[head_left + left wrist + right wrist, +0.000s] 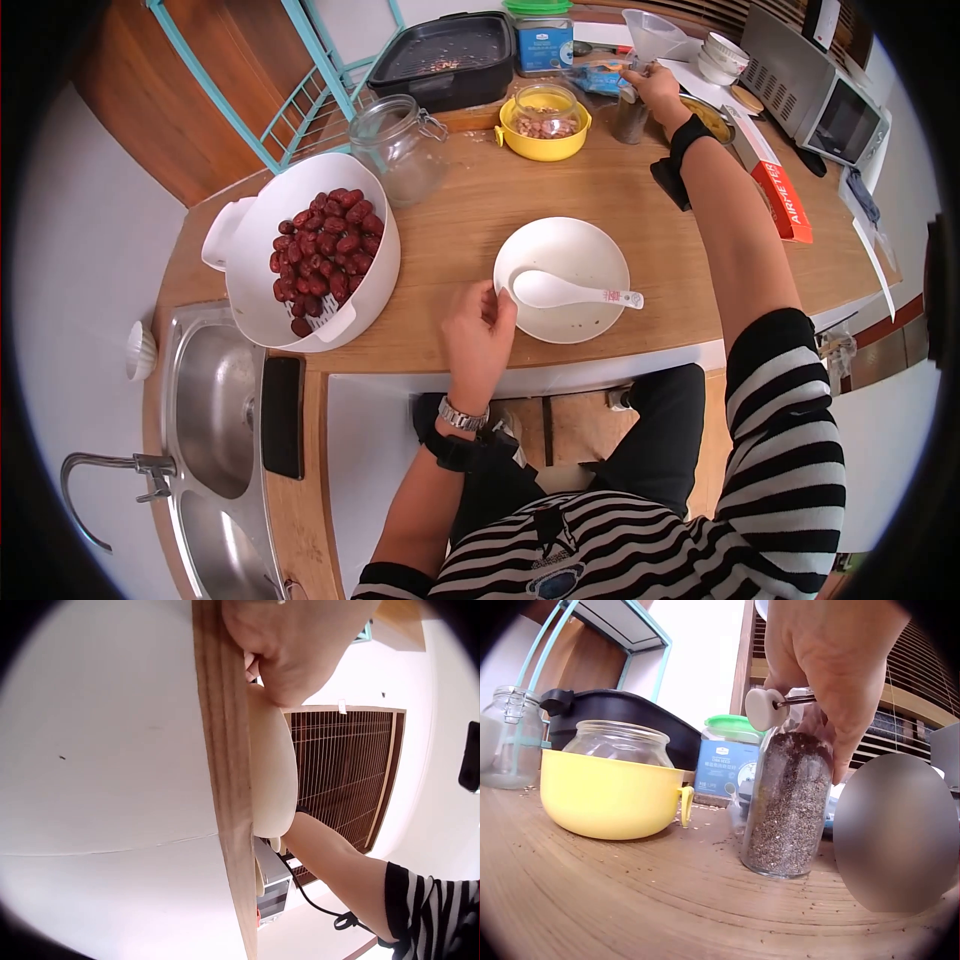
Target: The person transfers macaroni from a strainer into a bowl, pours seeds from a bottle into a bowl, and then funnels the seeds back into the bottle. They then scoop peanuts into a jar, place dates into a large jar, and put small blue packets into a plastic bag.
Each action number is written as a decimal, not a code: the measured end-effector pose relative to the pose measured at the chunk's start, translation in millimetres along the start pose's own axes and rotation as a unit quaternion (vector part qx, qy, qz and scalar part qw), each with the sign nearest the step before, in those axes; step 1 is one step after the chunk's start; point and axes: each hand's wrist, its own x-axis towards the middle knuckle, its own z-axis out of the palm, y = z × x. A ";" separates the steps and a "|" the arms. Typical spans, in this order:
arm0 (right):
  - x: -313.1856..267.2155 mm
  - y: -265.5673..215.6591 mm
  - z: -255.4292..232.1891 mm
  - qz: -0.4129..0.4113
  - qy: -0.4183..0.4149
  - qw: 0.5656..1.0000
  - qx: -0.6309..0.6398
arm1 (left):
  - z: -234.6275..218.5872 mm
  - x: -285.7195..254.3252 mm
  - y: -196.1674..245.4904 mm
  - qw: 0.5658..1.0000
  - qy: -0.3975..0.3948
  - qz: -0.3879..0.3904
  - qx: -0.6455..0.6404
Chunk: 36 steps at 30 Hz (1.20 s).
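Bottle (786, 814) extends downward from right-hand fingers (847, 731) gripping its top.

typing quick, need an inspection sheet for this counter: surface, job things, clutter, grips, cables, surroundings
Surface: wooden counter, dark specks scattered near the yellow bowl
Job things: white bowl with a white spoon lying in it; clear bottle holding small dark seeds
Clutter: white basket of red dried fruit; clip-top glass jar; glass jar inside the yellow bowl; black pan; green-lidded tub
Grips: left grip pinches the white bowl's rim; right grip holds the clear bottle's upper part
Cables: black cord near the microwave
Surroundings: steel sink at left, turquoise rack behind
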 end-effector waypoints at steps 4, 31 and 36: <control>0.4 -4.1 -1.4 0.025 -0.006 0.999 -0.019 | 0.8 -0.4 2.3 1.000 0.001 -0.009 -0.009; -110.3 9.4 -13.3 -0.030 -0.371 0.898 0.235 | 2.1 2.0 -8.0 0.998 -0.027 -0.045 0.024; -115.1 3.2 -33.3 -0.004 -0.508 0.844 0.173 | -11.4 25.4 6.3 0.953 -0.184 -0.218 -0.100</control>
